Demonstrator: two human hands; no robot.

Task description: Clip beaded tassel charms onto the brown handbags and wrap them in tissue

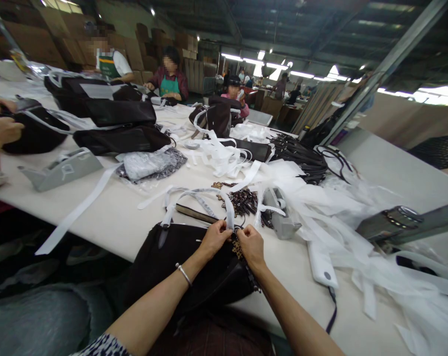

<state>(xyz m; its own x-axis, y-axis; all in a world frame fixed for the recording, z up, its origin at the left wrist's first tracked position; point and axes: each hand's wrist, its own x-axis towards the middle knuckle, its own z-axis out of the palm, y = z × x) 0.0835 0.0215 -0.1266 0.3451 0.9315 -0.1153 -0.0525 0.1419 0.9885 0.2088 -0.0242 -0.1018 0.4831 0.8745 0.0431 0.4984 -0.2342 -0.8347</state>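
A black handbag (pixel 164 267) lies at the table's front edge, its handles (pixel 229 210) wrapped in white material and standing up behind it. My left hand (pixel 215 238) is closed in a pinch at the foot of the right-hand end of the wrapped handle. Just right of it, my right hand (pixel 250 243) is pinched closed near a small metal ring. A gold-brown flower-like charm (pixel 237 247) hangs between the two hands against the bag. What exactly the right fingertips grip is too small to tell.
Behind the bag lie a pile of dark charms (pixel 244 200) and a grey tape dispenser (pixel 279 217). White strips (pixel 331 222) spread right, near a white device (pixel 321 264). Another dispenser (pixel 63 168), a plastic-wrapped bundle (pixel 146 163) and black bags (pixel 120 111) sit left. Other people work beyond.
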